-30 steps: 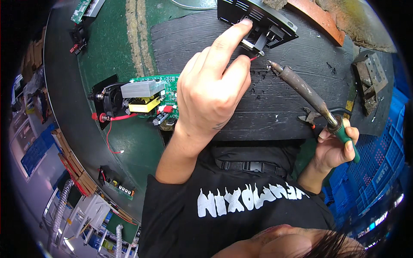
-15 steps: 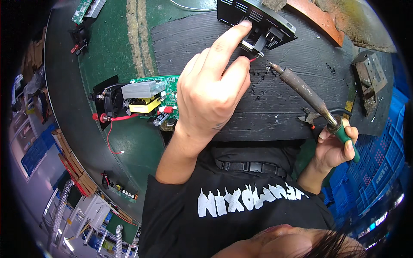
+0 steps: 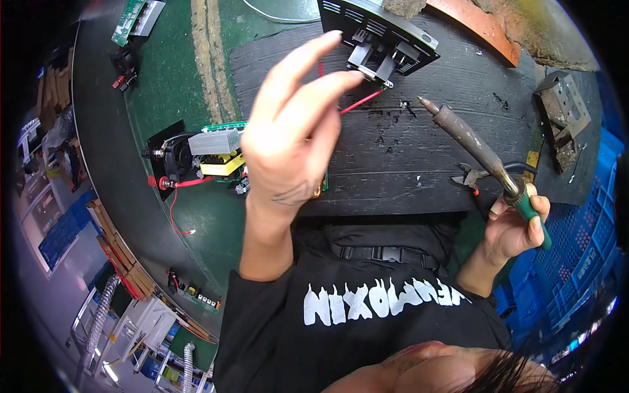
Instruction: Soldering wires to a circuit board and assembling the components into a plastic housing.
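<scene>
My left hand (image 3: pixel 285 141) hovers over the dark wooden board (image 3: pixel 406 177) with its fingers apart and nothing visible between them. Just beyond its fingertips stands a black slotted metal panel (image 3: pixel 344 26) with sockets on its face; a red wire (image 3: pixel 362 101) runs from a terminal there back behind the hand. My right hand (image 3: pixel 508 232) grips the green handle of a soldering iron (image 3: pixel 468 134), its tip pointing up-left, apart from the panel. Left of my left hand lies a green circuit board with a silver heatsink (image 3: pixel 215 141), a yellow transformer and a fan, partly hidden by that hand.
Pliers (image 3: pixel 470 178) lie near the iron's handle. A dirty metal bracket (image 3: pixel 563 118) sits at the right, an orange-brown bar (image 3: pixel 481 33) at the back. Other circuit boards (image 3: pixel 134 23) lie on the green bench at the left. Blue crates (image 3: pixel 583 255) stand at the right.
My left hand has come off the panel, drawing back to the left with its fingers spreading. More of the sockets and red wire shows. The soldering iron has hardly moved.
</scene>
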`<state>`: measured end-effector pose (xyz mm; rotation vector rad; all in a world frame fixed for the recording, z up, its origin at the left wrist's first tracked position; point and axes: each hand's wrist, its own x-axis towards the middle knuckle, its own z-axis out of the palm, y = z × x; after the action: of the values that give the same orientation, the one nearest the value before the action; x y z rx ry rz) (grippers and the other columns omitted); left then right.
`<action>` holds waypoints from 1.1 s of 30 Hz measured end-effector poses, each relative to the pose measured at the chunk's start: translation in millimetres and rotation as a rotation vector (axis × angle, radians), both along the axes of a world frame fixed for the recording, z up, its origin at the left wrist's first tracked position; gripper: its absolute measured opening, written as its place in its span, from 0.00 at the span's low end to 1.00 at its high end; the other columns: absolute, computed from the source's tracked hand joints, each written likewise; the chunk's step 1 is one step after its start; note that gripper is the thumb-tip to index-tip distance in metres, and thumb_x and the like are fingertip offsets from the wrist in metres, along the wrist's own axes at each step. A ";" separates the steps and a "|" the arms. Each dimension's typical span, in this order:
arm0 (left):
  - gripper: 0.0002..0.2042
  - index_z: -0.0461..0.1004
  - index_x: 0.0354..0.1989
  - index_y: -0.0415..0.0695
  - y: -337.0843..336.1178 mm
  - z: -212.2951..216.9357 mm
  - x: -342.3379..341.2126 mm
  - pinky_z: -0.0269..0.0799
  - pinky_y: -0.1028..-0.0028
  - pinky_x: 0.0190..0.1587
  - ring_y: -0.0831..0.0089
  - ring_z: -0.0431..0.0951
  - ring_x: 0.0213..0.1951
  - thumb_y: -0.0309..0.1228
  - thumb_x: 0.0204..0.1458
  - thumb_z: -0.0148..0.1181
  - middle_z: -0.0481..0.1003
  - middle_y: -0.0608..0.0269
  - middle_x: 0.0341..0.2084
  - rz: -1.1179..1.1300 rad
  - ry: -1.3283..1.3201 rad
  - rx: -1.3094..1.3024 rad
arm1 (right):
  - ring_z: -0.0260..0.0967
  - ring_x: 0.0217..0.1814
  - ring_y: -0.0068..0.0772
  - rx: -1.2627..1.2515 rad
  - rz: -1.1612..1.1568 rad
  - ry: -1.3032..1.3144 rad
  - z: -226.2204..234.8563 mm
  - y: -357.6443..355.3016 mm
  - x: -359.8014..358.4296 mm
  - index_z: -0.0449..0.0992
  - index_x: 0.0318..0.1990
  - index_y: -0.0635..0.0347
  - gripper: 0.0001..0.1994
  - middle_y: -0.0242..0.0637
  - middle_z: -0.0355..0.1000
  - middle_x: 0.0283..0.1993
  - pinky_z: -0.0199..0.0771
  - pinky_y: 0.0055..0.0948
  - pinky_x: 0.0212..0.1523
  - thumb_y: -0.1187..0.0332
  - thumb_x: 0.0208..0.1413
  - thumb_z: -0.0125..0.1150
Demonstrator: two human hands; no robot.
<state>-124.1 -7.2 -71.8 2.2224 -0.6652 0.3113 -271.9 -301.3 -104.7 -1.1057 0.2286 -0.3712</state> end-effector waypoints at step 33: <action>0.06 0.77 0.30 0.38 -21.3 0.3 -11.8 0.71 0.72 0.34 0.63 0.76 0.29 0.17 0.42 0.63 0.76 0.57 0.26 0.125 0.119 -0.142 | 0.69 0.22 0.37 0.011 0.017 -0.014 2.1 5.1 9.4 0.72 0.45 0.60 0.19 0.50 0.70 0.37 0.68 0.23 0.15 0.56 0.51 0.54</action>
<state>-135.9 -28.4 -71.4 2.1313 -0.4281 0.2772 -262.5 -296.2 -102.6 -1.0928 0.2087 -0.3624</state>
